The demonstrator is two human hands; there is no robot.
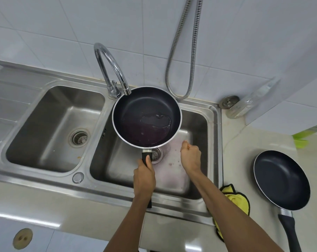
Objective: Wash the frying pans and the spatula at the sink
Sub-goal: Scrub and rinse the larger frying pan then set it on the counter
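Two pans: left hand [144, 176] grips one [146, 116] under the faucet [110, 66]; right hand [190, 157], fisted, hangs beside it.

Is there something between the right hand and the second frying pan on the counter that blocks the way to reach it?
Nothing visible blocks it. The right hand hangs over the right basin, and the second frying pan lies on the counter to its right. Only the sink rim lies between them, low and flat.
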